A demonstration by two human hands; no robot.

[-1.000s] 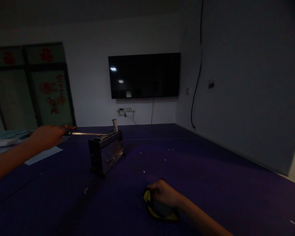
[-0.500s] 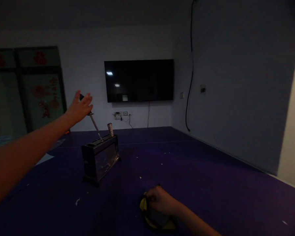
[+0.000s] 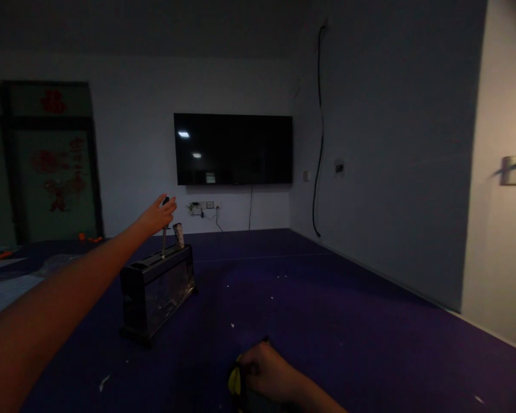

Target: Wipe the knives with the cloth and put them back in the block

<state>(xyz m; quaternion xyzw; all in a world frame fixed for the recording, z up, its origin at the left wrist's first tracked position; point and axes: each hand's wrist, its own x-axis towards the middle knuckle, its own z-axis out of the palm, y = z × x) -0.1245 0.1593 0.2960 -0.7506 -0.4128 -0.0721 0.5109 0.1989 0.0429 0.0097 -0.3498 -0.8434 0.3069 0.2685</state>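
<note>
Dim room, purple floor (image 3: 348,321) covering the whole lower view. Far left: glass doors with red paper cutouts (image 3: 54,172), small orange bits on the floor below them. Pale sheet (image 3: 4,287) lies on the floor at left edge.

Left hand (image 3: 157,217) stretched far forward, fingers pinched together on the dark handle top of a knife (image 3: 164,229) that stands near upright, blade down in a slot of the black knife block (image 3: 157,289). The block sits on the floor, left of centre, glossy side panel facing the camera. A second handle, pale and patterned (image 3: 179,234), sticks up from the block just beside the held knife, not touched.

Centre back: wall-mounted TV (image 3: 233,149), off, with sockets and a cable beneath it. White scraps dot the floor in front.

Bottom centre: right hand (image 3: 264,376) resting low on a yellow-edged cloth (image 3: 234,381), fingers curled on it; too dark to tell whether it is really gripped. Well apart from the block.

Right: grey wall with a hanging black cable (image 3: 317,143).
</note>
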